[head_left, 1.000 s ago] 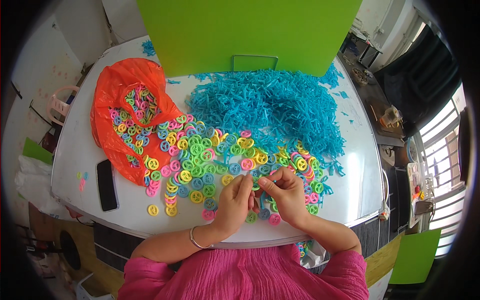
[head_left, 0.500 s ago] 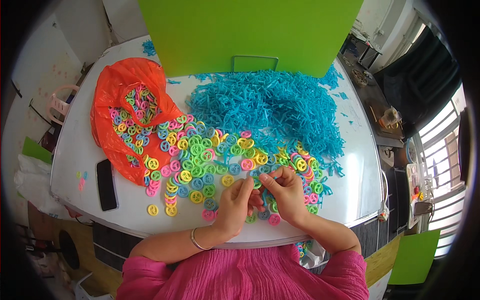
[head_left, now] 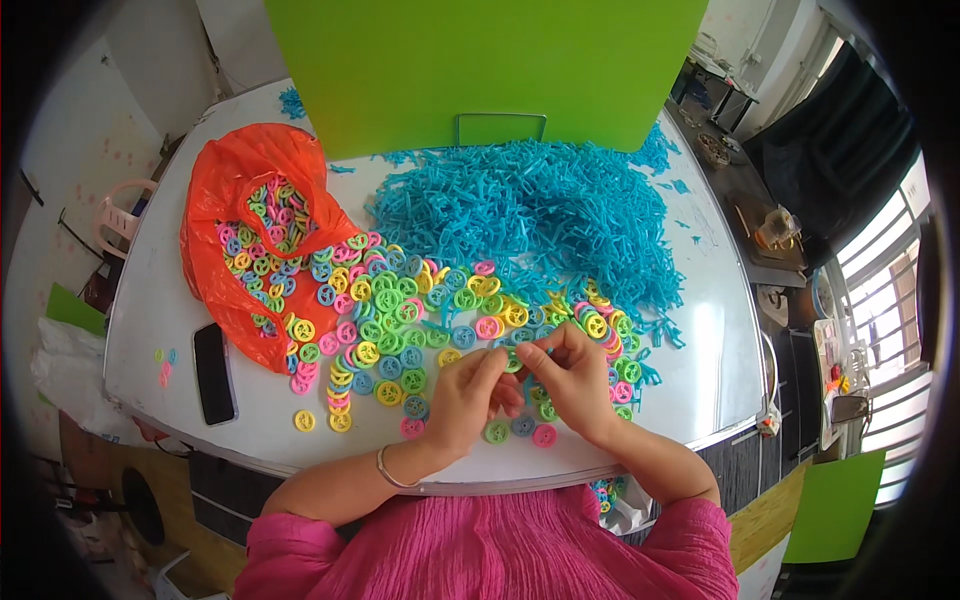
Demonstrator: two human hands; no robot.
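Left hand [head_left: 468,392] pinching green wheel [head_left: 514,360] | right hand [head_left: 572,378] pinching blue strip [head_left: 528,388], long axis toward person

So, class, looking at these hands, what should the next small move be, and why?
Perhaps turn the green wheel slightly to check it: fingertips of the left hand and right hand meet at it, hiding whether the blue piece just below is joined to it.
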